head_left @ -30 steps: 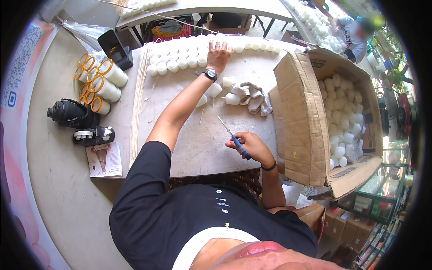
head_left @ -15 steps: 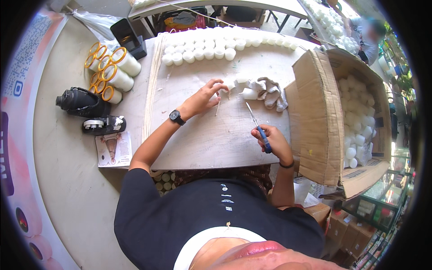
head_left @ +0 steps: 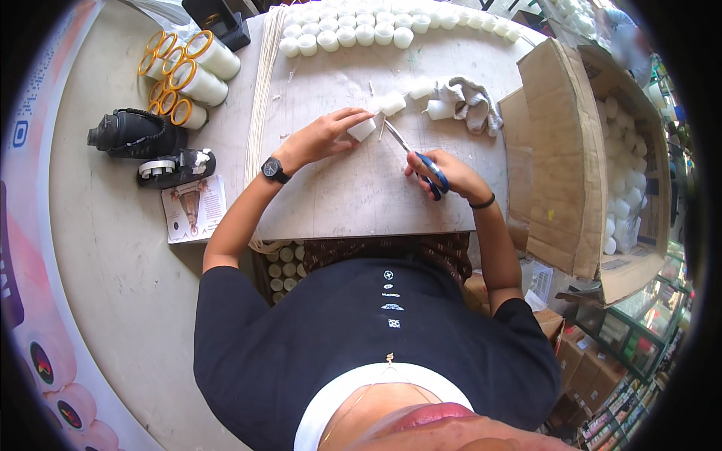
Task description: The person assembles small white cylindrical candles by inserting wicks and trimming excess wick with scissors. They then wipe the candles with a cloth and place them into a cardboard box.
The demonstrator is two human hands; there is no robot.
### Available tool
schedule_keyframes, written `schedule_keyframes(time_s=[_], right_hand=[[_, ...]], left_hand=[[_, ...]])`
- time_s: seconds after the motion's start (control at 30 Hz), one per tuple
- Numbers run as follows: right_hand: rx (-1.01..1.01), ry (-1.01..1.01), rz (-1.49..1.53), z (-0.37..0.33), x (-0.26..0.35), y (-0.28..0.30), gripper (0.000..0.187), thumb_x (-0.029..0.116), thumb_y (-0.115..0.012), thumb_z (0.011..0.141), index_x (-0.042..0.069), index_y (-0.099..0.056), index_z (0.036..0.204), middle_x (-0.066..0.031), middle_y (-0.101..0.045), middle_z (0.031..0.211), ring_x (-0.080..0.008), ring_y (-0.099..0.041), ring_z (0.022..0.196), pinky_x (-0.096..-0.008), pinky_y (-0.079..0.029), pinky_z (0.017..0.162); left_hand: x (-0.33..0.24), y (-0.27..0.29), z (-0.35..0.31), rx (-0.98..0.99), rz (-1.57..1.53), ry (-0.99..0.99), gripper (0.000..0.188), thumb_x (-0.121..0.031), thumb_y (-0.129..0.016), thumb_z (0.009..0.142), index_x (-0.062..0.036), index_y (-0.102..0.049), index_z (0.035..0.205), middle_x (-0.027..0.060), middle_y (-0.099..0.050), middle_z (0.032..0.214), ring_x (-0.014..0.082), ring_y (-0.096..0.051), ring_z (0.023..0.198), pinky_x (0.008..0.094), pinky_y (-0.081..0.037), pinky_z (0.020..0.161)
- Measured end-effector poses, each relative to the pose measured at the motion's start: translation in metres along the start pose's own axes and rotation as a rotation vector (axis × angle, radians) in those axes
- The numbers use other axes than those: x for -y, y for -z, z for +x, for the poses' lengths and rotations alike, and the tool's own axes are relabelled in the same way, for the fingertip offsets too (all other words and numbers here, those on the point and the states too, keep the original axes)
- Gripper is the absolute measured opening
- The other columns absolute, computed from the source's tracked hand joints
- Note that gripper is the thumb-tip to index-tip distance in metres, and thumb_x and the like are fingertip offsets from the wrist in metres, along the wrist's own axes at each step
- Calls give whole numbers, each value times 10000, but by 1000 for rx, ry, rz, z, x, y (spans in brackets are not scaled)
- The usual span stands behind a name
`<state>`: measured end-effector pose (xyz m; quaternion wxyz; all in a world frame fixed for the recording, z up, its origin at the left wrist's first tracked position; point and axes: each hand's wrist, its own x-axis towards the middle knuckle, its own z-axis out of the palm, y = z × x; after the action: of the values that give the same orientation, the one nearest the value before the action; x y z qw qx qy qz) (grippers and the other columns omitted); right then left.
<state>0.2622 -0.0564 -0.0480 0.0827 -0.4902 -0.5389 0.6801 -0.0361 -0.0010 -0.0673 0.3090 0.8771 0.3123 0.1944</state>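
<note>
My left hand [head_left: 325,137] is closed around a small white candle [head_left: 362,130] lying on its side on the table. In my right hand [head_left: 453,174] is a pair of blue-handled scissors [head_left: 395,137], fingers in the loops. The blades point to the candle's wick end, the tips close by my left fingertips; whether they touch the wick I cannot tell. A short piece of wick [head_left: 381,129] lies near the tips. Just beyond are more loose candles [head_left: 392,103], and a candle with a wick [head_left: 441,110] rests against a crumpled whitish glove or cloth [head_left: 472,101].
Rows of white candles [head_left: 346,36] line the table's far side. On the right, an open cardboard box [head_left: 564,158] holds many more. A bundle of wick strands [head_left: 261,113] runs along the left. Further left are gold-rimmed rolls [head_left: 203,83], a black bottle [head_left: 131,134] and a leaflet [head_left: 194,209].
My right hand has brought the scissors up and left, toward the candle at my left hand. My left hand has closed on that candle. The whole view has shifted.
</note>
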Motion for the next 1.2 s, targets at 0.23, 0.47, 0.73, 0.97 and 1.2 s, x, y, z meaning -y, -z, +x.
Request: schedule_keyframes(time_s=[0.23,0.47,0.73,0.97,1.2], right_hand=[[-24,6,-65,23,15,0,793,764,-496,889,-11,-659,913,18,-523,562,-90,-553,460,-236,-442,446],[-2,18,-86,30,23,8,810,776,-494,882,-12,-674,938,16,-533,560,-90,-557,461,-234,-445,452],[44,31,-130,33,25,14,853,797,-449,886,-23,-674,948,20,-534,563,-87,-561,478,-227,-437,472],[28,49,-108,35,24,10,841,788,-453,891,-20,-675,956,20,-532,566,-83,-552,476,-227,-424,466],[-1,47,-37,39,24,8,700,690,-562,907,-1,-673,909,24,-514,544,-77,-519,436,-231,-380,419]], left_hand=[[5,0,-3,3,49,-1,720,-22,-736,806,-183,-481,1461,127,-564,1389,337,-619,1164,399,-540,996],[14,0,-1,40,141,-30,671,-109,-762,811,-165,-507,1429,113,-607,1311,316,-655,1058,385,-568,929],[16,0,5,76,220,-99,663,-135,-761,819,-157,-499,1428,117,-604,1307,307,-640,1102,377,-556,946],[12,0,4,71,235,-129,674,-128,-756,821,-161,-490,1439,115,-606,1310,306,-631,1125,378,-549,962],[11,-1,4,79,243,-124,687,-101,-755,814,-163,-487,1444,111,-601,1320,296,-608,1168,380,-529,993]])
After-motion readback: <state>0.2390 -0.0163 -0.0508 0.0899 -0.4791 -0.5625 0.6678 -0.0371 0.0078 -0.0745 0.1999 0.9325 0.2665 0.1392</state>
